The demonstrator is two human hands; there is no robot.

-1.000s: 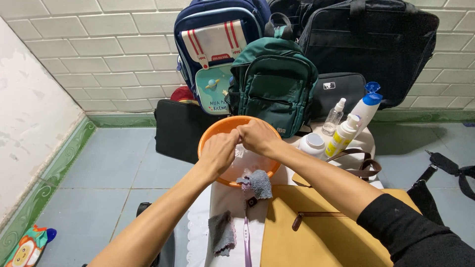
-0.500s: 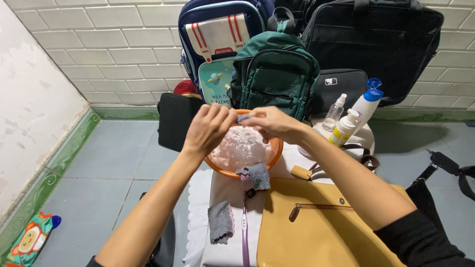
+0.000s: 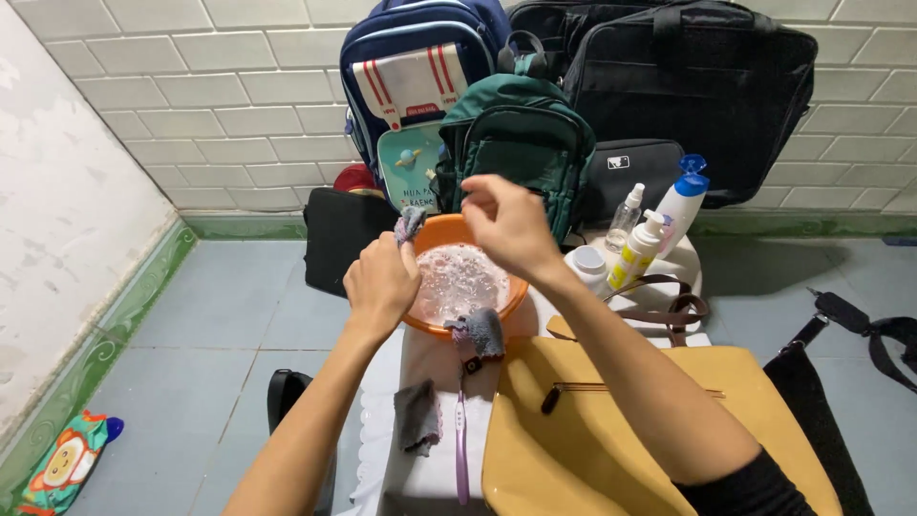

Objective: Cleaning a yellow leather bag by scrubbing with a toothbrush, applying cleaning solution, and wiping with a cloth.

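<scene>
my left hand (image 3: 382, 282) is clenched into a fist around a small grey cloth (image 3: 410, 225), whose end sticks up out of the fist; the fist sits at the left rim of the orange basin (image 3: 511, 294); my right hand (image 3: 506, 225) hovers above the basin, partly curled, fingertips pinched loosely together, holding nothing that i can make out; the basin holds foamy water and stands on the white table (image 3: 430, 368); a second grey cloth (image 3: 480, 332) hangs over the basin's near rim; a third grey cloth (image 3: 417, 418) lies on the table just beside a purple toothbrush (image 3: 462, 444).

packages by size: a black case (image 3: 688, 86) leans on the tiled wall at back right; a blue backpack (image 3: 411, 81) with a white, red-striped panel stands at back left; a green backpack (image 3: 521, 143) stands in front of it; a tan bag (image 3: 630, 440) lies at near right; a white bottle with blue cap (image 3: 681, 203), a yellow-labelled pump bottle (image 3: 635, 251), a clear spray bottle (image 3: 624, 218) and a white jar (image 3: 585, 262) stand right of the basin.
</scene>
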